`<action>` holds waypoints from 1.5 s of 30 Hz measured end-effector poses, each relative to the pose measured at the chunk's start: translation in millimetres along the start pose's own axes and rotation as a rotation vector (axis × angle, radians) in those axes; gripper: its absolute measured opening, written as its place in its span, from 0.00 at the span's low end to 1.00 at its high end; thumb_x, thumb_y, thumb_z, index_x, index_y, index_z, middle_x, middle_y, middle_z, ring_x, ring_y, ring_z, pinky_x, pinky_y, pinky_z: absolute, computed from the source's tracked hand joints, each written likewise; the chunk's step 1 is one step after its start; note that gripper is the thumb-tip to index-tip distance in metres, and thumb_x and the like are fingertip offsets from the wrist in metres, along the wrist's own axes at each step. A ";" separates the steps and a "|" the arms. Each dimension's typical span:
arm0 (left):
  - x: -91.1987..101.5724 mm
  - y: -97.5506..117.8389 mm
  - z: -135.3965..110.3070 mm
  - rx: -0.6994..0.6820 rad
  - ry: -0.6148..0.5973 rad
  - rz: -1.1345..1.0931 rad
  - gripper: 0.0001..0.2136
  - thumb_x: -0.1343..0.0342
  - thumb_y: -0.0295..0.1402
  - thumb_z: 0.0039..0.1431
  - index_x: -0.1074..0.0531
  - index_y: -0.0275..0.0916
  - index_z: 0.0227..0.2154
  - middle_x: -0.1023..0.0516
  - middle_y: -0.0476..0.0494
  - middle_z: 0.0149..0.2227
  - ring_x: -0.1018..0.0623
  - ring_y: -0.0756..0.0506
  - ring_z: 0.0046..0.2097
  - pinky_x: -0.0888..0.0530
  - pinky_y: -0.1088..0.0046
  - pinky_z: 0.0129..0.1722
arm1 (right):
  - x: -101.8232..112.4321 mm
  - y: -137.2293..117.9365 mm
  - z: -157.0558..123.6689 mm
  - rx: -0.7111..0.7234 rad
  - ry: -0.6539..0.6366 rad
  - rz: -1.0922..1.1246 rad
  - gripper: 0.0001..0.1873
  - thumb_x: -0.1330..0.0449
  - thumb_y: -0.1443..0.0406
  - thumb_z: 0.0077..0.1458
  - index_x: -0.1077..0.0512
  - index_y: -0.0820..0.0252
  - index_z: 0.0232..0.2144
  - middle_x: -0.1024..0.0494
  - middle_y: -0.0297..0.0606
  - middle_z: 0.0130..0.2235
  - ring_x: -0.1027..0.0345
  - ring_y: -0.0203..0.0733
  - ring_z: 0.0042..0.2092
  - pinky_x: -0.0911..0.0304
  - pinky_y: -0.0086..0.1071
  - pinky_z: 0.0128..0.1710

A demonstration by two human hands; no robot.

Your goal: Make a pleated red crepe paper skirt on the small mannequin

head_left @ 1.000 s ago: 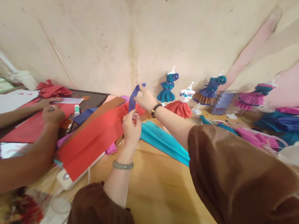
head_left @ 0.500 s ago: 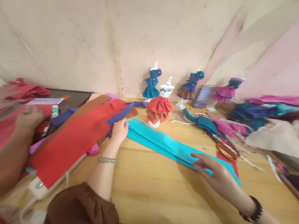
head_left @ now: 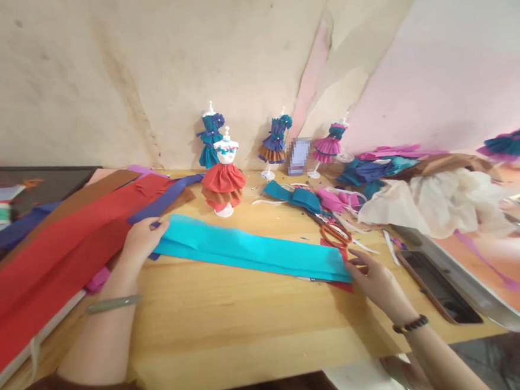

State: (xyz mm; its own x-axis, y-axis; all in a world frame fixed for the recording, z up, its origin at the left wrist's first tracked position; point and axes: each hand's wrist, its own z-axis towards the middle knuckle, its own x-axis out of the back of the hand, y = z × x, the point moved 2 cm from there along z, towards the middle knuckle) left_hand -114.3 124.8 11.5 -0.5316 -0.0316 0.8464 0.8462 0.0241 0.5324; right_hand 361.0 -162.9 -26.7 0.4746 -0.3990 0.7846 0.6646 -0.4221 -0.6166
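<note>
A folded turquoise strip [head_left: 250, 248], of thin paper or cloth, lies slantwise over the wooden table [head_left: 234, 333]. My left hand [head_left: 144, 242] pinches its left end, with a blue strip [head_left: 169, 198] just beyond the fingers. At the other end, my right hand [head_left: 375, 279] has its fingers closed at the strip's edge; the fingertips are partly hidden. Under that end a bit of red material [head_left: 345, 286] sticks out. Orange-handled scissors [head_left: 335, 235] rest just behind it.
Small dress forms wear ruffled dresses, the nearest a red and brown one [head_left: 224, 182]. Long red material [head_left: 80, 234] covers the left side. At right are teal and pink scraps [head_left: 302, 198], cream fabric [head_left: 434, 200] and a phone [head_left: 440, 286]. A glue stick [head_left: 0, 217] stands far left.
My right hand has come to the turquoise strip's right end, and the strip now lies flatter and straighter. My left hand stays at its left end. The view has swung right; the co-worker's hands are out of sight.
</note>
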 end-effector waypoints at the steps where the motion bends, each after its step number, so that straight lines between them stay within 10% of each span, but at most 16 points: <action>1: 2.4 -1.8 -1.3 0.010 -0.006 0.001 0.20 0.44 0.43 0.55 0.22 0.35 0.46 0.18 0.34 0.46 0.20 0.32 0.49 0.24 0.59 0.49 | -0.7 -0.5 1.8 -0.005 -0.008 0.007 0.29 0.47 0.51 0.52 0.27 0.64 0.49 0.17 0.47 0.36 0.22 0.50 0.33 0.29 0.39 0.32; 15: 5.1 -11.4 -12.2 0.071 -0.021 -0.235 0.10 0.39 0.39 0.47 0.21 0.38 0.29 0.17 0.42 0.33 0.19 0.40 0.39 0.26 0.73 0.34 | -8.8 8.6 11.2 -0.114 0.054 0.127 0.33 0.42 0.47 0.39 0.25 0.61 0.45 0.18 0.42 0.30 0.23 0.53 0.34 0.30 0.41 0.32; 26: 6.5 -12.2 -19.0 0.137 -0.013 -0.388 0.25 0.37 0.35 0.50 0.28 0.37 0.53 0.20 0.39 0.38 0.19 0.42 0.38 0.24 0.73 0.30 | -9.5 3.3 7.3 -0.152 0.082 0.297 0.36 0.37 0.49 0.39 0.27 0.61 0.49 0.19 0.41 0.35 0.23 0.49 0.34 0.28 0.37 0.33; 45: 0.7 -16.2 -19.6 0.069 -0.074 0.025 0.27 0.39 0.39 0.55 0.30 0.34 0.57 0.19 0.38 0.41 0.19 0.42 0.39 0.25 0.72 0.36 | -15.3 9.2 9.1 -0.081 0.076 0.135 0.31 0.41 0.47 0.43 0.27 0.58 0.46 0.19 0.44 0.39 0.24 0.48 0.30 0.34 0.35 0.24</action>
State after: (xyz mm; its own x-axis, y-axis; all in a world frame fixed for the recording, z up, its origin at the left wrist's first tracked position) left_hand -127.6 104.8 3.2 -0.5141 0.0438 0.8566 0.8558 0.0925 0.5089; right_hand 365.1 -153.3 -43.8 0.5091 -0.5159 0.6890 0.5476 -0.4234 -0.7217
